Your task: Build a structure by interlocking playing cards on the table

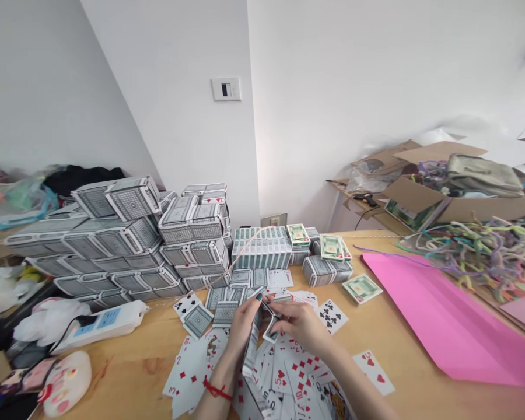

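My left hand (244,322) is closed round a stack of playing cards (252,344) held on edge above the table. My right hand (298,324) meets it from the right and pinches a single card (269,313) at the top of that stack. Beneath both hands lie several loose face-up cards (289,373), mostly red hearts and diamonds. A red string is tied round my left wrist.
A big pile of grey card boxes (126,245) fills the back left of the wooden table (131,367). A pink paper sheet (441,321) lies right, with coloured pipe cleaners (476,245) and a cardboard box (455,192) behind. A white device (100,322) sits left.
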Motion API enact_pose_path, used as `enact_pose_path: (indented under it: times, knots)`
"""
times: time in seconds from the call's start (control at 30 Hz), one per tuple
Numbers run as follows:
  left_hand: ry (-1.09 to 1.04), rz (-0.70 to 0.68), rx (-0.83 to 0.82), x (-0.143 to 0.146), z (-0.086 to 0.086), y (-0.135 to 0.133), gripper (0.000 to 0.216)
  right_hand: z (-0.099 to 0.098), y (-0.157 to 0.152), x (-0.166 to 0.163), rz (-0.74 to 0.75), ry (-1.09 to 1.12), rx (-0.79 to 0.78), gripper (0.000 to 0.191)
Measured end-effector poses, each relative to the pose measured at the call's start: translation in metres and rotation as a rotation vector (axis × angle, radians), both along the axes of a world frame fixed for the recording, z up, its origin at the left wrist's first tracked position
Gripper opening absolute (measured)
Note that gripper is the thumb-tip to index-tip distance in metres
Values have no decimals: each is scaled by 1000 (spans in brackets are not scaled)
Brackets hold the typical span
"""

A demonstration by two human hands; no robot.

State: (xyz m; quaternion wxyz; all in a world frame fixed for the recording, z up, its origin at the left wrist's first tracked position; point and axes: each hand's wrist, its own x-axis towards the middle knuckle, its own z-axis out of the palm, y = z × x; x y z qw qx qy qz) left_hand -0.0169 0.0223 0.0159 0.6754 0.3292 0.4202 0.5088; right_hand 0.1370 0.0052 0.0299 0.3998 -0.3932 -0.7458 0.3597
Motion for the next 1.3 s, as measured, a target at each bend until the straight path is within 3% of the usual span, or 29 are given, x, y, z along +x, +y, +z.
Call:
enact_pose_path:
  times: [0.17,0.27,0.6,0.77,0.97,1.3]
  knots:
    - [0,21,18,-1,-3,2,29,-9,-1,-4,-38,-92,38,35]
    - [-9,42,-50,0,-3,1,31,-14,-1,-3,-123,-154,59,33]
    - [-83,-129,-190,3,-5,-5,45,-29,4,5,-436,-225,111,40]
    - [-130,-161,-226,4,-9,-4,42,-31,3,5,-437,-123,110,37]
    - [-121,-89,-202,0,-13,1,38,-26,0,6,-219,-53,-34,25]
    - [-96,-103,-190,4,-5,-5,36,-34,-3,3,-410,-28,-61,27]
